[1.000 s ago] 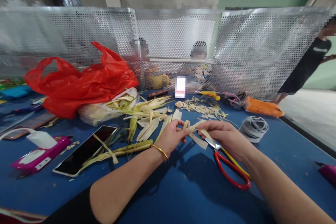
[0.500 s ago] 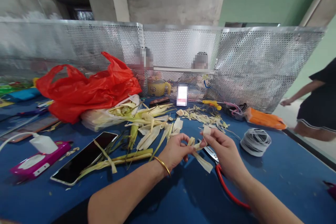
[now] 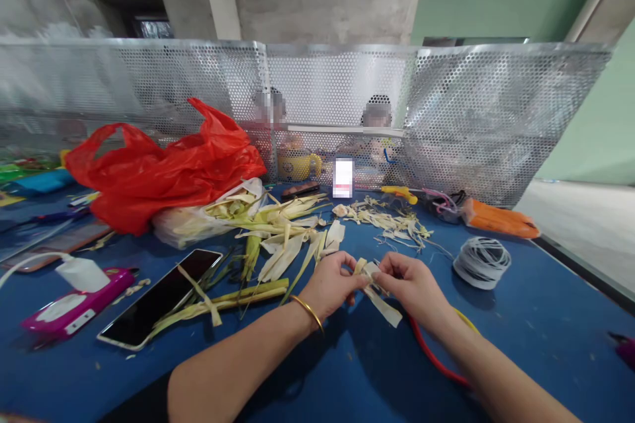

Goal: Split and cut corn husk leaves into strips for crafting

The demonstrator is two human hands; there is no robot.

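Note:
Both hands pinch one pale strip of corn husk (image 3: 381,306) above the blue table. My left hand (image 3: 331,283), with a gold bangle at the wrist, grips it at a small loop. On the other side, my right hand (image 3: 407,283) has thumb and fingers closed on the husk near that loop. One flat end hangs down between the hands. Under my right hand and forearm lies a tool with red handles (image 3: 431,357), its metal part now hidden. Loose corn husks (image 3: 282,254) spread beyond my left hand.
A ball of grey cord (image 3: 481,263) and an orange packet (image 3: 501,218) lie at right. To the left are a phone (image 3: 161,297), a purple power strip (image 3: 77,301) and a red plastic bag (image 3: 173,168). A perforated metal screen (image 3: 337,89) stands behind, with people beyond it.
My right hand has come down and closer to my left, folding the husk's raised end toward the loop. My left hand holds its place. The person at far right has left the view.

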